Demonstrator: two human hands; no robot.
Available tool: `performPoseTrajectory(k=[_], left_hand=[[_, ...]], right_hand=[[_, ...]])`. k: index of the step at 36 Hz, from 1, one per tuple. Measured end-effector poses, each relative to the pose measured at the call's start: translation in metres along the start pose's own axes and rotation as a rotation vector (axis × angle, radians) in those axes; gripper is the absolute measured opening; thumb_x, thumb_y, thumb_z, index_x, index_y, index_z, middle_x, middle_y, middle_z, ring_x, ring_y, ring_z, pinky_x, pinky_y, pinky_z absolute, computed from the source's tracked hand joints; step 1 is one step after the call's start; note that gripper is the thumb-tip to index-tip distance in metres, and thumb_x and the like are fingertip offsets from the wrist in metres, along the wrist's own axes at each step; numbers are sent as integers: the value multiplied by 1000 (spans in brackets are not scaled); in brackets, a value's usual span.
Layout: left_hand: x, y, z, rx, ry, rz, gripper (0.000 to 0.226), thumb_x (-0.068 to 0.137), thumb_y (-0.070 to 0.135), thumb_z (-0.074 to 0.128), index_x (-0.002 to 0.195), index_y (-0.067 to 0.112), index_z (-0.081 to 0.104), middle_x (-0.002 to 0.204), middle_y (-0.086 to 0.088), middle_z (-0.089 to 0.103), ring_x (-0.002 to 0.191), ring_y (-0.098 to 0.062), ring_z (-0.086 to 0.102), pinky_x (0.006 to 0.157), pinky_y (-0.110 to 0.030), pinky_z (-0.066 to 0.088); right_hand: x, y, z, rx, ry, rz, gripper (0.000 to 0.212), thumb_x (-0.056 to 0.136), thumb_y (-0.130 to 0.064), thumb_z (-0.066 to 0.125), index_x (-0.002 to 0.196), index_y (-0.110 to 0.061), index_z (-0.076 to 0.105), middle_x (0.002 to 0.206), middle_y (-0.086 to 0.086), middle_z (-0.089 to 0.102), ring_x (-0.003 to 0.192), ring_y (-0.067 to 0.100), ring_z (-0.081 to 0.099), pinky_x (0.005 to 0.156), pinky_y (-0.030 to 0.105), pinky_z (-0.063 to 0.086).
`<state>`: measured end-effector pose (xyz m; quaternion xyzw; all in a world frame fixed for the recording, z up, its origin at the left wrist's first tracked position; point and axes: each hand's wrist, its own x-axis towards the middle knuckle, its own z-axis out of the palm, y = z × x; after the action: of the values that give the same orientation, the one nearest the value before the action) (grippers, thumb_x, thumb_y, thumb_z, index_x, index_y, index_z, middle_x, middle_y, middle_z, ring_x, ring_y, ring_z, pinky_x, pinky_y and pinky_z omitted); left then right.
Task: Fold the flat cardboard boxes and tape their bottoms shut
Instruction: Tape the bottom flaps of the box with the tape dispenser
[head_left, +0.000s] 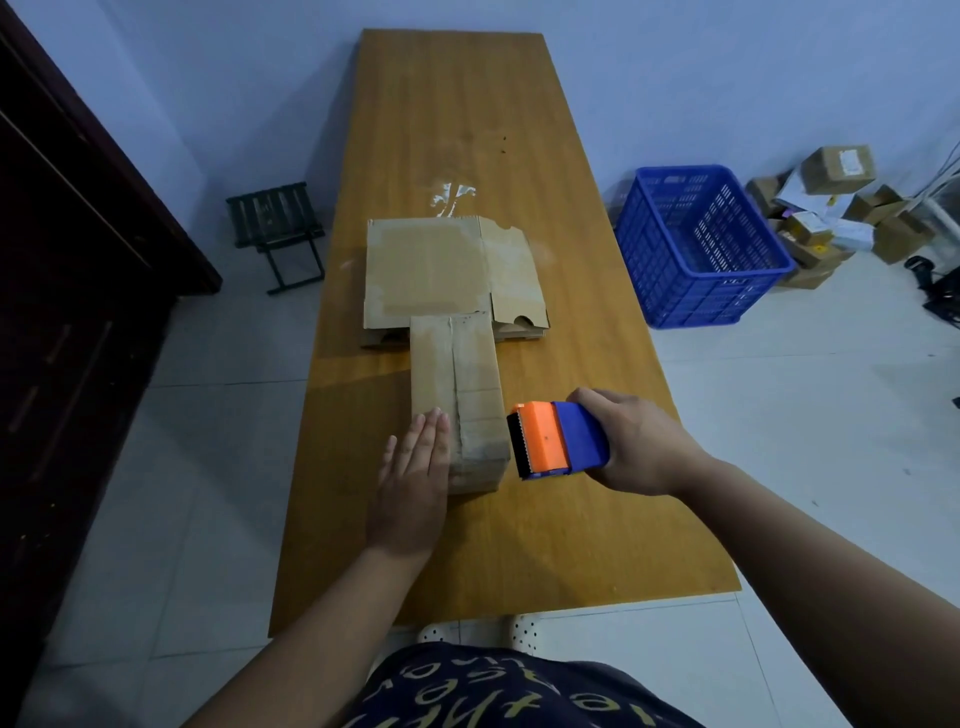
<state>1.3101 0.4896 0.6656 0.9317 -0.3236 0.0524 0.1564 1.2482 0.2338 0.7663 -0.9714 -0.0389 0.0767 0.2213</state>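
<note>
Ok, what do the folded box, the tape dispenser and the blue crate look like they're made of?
The folded box: matte brown cardboard, creased; the paler strip along its seam may be clear tape. The tape dispenser: smooth orange and blue plastic, probably; its dark toothed edge may be metal. The blue crate: likely moulded plastic, with uniform slotted walls.

Dim, bluish indoor light; wide-angle bending at the edges; soft glare on the table (519, 130); slight overall softness.
</note>
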Motion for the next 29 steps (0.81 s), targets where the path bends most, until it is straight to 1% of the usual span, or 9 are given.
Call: performPoseTrajectory(k=[3,7,10,15,18,22,26,29], left_hand=[[0,1,-1,-5,-16,-2,93,63,3,79,142,2,32,141,-18,48,133,-29,33,102,-52,30],[1,1,-2,-3,-39,-9,99,65,10,84,144,5,26,142,-16,47,134,-28,31,103,-50,29],[1,1,-2,0,-45,-19,101,64,10,85,144,6,24,143,-16,46,134,-27,31,104,-48,29],[1,1,-2,32,-54,-41,109,58,9,89,145,7,24,143,-14,46,134,-26,32,103,-46,29],[1,1,-2,33,-44,-38,112,55,7,91,145,7,24,143,-14,46,133,-26,33,103,-46,30],[0,1,1,31,-26,-14,108,56,8,90,144,5,26,142,-16,47,133,-28,36,103,-47,30],[0,2,2,11,-21,-24,103,59,9,88,143,5,28,143,-16,45,133,-29,38,103,-46,31],[1,2,2,-6,-6,-19,98,62,9,85,142,5,29,142,-17,47,132,-30,38,102,-48,33]], right_hand=[[0,4,3,31,-12,20,46,77,-31,76,112,-28,46,91,-13,56,82,6,57,70,19,44],[-1,8,8,54,-20,47,48,76,-27,76,113,-30,45,92,-13,55,83,4,56,70,17,42],[0,11,9,72,-43,84,49,77,-26,76,115,-30,44,94,-12,55,84,5,56,71,17,40],[-3,13,16,73,-70,126,51,79,-24,76,116,-30,43,95,-11,55,82,2,53,67,13,36],[-3,15,20,84,-70,147,53,78,-23,77,118,-29,42,96,-13,53,82,2,52,69,16,36],[-3,18,27,134,-61,156,53,78,-19,77,117,-29,43,99,-12,54,87,5,53,71,18,37],[-2,21,30,149,-53,155,54,78,-17,76,119,-28,43,102,-11,55,91,6,54,71,14,36],[0,22,31,149,-57,158,54,78,-15,76,120,-28,43,104,-10,55,93,8,55,75,20,40]])
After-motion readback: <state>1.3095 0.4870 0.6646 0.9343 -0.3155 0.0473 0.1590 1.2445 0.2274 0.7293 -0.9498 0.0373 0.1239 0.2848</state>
